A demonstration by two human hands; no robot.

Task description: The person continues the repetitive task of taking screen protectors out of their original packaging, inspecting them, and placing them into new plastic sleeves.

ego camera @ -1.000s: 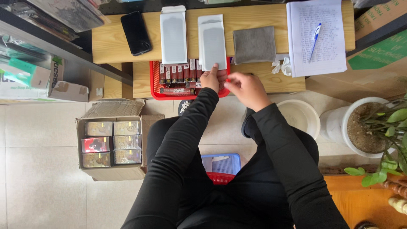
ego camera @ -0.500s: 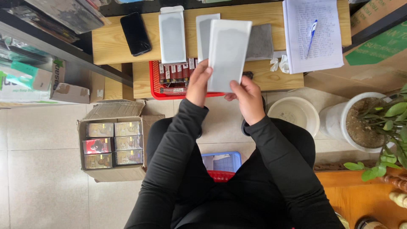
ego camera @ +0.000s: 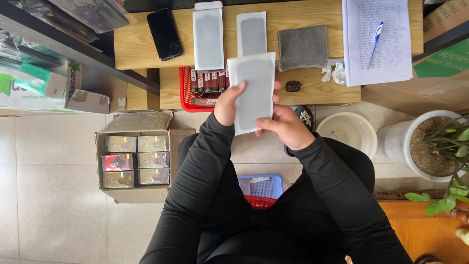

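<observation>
Both hands up over near edge of wooden surface (ego camera: 137,46). Left hand (ego camera: 228,103) closed on left edge of white flat sleeve (ego camera: 253,93), thumb across front. Right hand (ego camera: 287,127) grips sleeve's lower right side, fingers behind. Sleeve upright, grey panel facing cam; contents unclear, prob. screen protector. Two similar sleeves (ego camera: 208,35) flat on surface beyond, w/ black phone (ego camera: 164,33) far left, grey cloth (ego camera: 303,47) right. Red basket (ego camera: 184,93) just behind sleeve.
</observation>
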